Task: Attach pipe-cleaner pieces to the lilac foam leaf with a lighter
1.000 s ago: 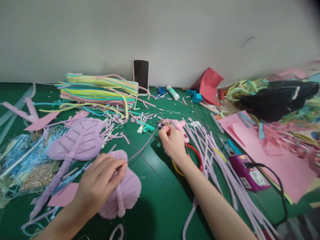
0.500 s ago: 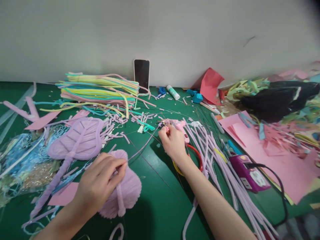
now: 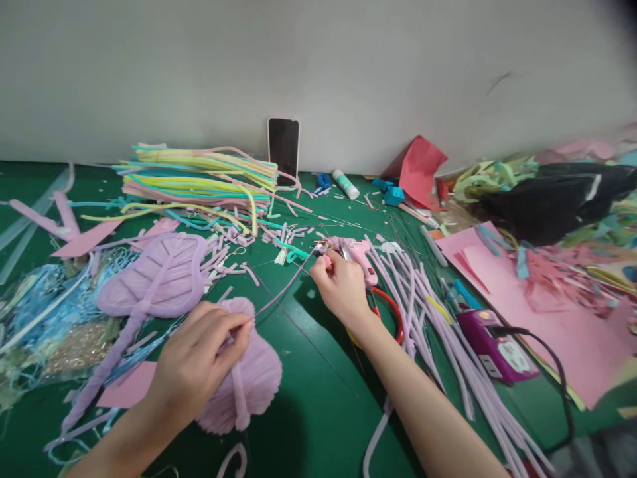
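My left hand pinches one end of a thin lilac strand, above a fluffy lilac leaf-like piece with a thick stem. My right hand is closed around a small dark and pink item near the strand's far end; the fingers partly hide it. Just behind that hand lies a pink glue gun. Red-handled pliers rest partly under the right wrist. A second lilac leaf shape with a wrapped stem lies left of my left hand.
Bundled coloured pipe cleaners, a phone and a glue stick are at the back. Loose lilac pipe cleaners, a purple device and pink paper lie right. Blue threads sit left.
My right hand has shifted slightly left, and the strand hangs a little lower. My left hand is nearly still, holding the same end.
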Available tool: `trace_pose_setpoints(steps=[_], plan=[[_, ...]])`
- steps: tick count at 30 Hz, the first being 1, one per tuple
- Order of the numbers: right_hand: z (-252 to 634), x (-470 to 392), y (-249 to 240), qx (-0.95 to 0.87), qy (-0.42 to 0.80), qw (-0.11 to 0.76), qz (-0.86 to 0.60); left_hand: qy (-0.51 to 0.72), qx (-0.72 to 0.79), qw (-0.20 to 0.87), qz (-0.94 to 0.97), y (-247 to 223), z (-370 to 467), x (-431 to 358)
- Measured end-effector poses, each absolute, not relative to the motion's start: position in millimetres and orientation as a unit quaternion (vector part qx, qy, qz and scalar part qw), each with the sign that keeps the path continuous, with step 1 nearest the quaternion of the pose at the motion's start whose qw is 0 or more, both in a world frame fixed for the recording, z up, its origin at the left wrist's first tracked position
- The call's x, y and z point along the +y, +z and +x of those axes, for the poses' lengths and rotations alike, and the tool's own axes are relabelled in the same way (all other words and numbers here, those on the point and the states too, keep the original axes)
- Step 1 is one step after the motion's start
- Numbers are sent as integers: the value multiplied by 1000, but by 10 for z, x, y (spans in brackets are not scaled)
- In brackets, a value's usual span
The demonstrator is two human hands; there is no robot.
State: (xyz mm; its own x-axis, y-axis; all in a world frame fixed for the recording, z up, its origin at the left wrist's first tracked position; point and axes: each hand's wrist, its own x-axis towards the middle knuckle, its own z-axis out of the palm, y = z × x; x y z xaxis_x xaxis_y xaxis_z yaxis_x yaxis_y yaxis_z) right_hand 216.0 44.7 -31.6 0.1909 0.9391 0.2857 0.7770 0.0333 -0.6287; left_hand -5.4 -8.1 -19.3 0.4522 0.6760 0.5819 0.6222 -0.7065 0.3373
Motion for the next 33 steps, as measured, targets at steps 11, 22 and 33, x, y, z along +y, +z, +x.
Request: trace_pose_setpoints(steps=[11, 22, 33], plan=[[2143, 431, -319, -628, 124, 350, -684, 357, 389, 39, 848, -202, -69, -84], [2158, 448, -318, -623, 115, 346, -692, 359, 395, 43, 845, -183, -62, -79], [1999, 298, -277, -646, 168, 334, -666, 344, 436, 19, 831, -197, -66, -80]])
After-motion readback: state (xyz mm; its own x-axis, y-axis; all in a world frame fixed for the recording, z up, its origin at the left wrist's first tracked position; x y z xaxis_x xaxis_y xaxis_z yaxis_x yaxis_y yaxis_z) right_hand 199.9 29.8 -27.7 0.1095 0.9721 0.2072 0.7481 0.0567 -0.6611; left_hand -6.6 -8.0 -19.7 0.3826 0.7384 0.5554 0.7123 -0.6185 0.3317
